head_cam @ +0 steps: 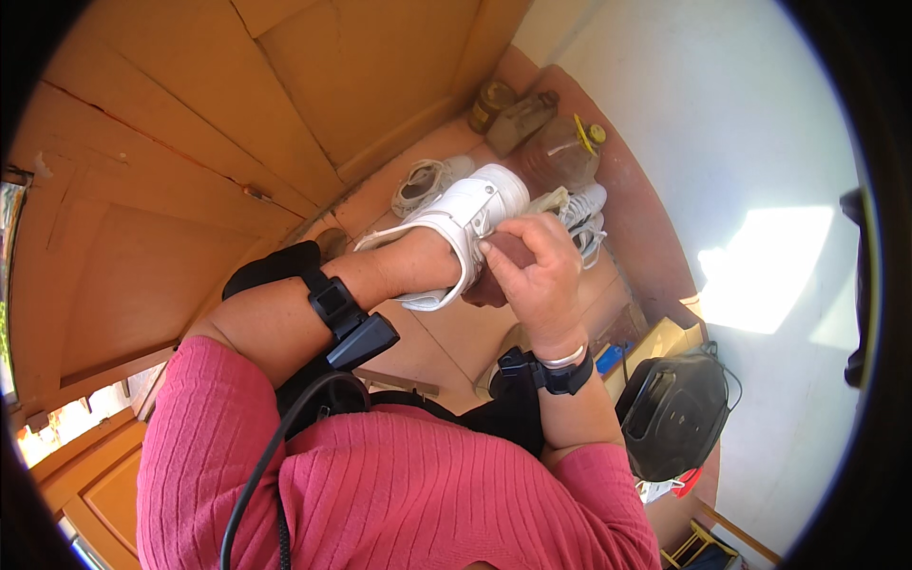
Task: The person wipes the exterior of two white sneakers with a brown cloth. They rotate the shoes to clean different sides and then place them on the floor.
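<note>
A white shoe (463, 206) with straps and metal rivets is held up in front of me, its toe pointing away. My left hand (431, 260) reaches into its opening; the fingers are hidden inside. My right hand (538, 260) is at the shoe's right side, thumb and forefinger closed on a reddish-brown thing (507, 267), perhaps a cloth, which touches or lies close to the shoe. Farther off on the tiled floor lie a pale sneaker (420, 185) at the left and white laced shoes (584, 214) at the right.
Large plastic bottles (563, 153) and a dusty can (491, 103) stand in the far corner. Orange-brown wooden doors (249, 121) rise at the left, a white wall (719, 142) at the right. A black bag or case (670, 420) is beside my right forearm. A black cable (260, 463) crosses my chest.
</note>
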{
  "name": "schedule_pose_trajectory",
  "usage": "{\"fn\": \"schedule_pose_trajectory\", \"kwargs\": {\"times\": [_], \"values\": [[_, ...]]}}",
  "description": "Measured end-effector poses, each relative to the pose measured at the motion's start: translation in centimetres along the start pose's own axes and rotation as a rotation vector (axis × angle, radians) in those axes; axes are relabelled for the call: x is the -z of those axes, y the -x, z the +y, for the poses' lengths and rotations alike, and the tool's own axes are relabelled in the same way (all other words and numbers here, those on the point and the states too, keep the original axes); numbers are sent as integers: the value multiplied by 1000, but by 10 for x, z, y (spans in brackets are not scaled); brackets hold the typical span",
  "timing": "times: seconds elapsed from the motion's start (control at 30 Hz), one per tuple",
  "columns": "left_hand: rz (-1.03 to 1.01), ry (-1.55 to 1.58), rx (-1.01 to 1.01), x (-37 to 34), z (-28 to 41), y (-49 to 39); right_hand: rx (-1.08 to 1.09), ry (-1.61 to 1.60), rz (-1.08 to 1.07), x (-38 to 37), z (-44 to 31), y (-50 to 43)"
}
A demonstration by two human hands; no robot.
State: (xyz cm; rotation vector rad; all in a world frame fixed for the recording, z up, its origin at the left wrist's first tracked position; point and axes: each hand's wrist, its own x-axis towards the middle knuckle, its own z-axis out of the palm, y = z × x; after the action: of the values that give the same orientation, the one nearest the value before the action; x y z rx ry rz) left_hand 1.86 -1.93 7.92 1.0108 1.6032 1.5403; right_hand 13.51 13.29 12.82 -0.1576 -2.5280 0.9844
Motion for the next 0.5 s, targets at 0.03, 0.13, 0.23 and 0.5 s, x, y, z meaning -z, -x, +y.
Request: {"fn": "schedule_pose_trajectory", "kwargs": {"times": [0.03, 0.13, 0.23, 0.5], "values": [[-14, -55, -12, 1, 2, 0, -16, -32, 2, 2, 0, 0], [-34, -219, -85, 3, 6, 0, -251, -246, 92, 12, -3, -1], [-64, -91, -61, 0, 5, -2, -167, -239, 179, 19, -6, -3], [-87, -404, -229, 1, -2, -3, -437, -180, 34, 24, 26, -5]]}}
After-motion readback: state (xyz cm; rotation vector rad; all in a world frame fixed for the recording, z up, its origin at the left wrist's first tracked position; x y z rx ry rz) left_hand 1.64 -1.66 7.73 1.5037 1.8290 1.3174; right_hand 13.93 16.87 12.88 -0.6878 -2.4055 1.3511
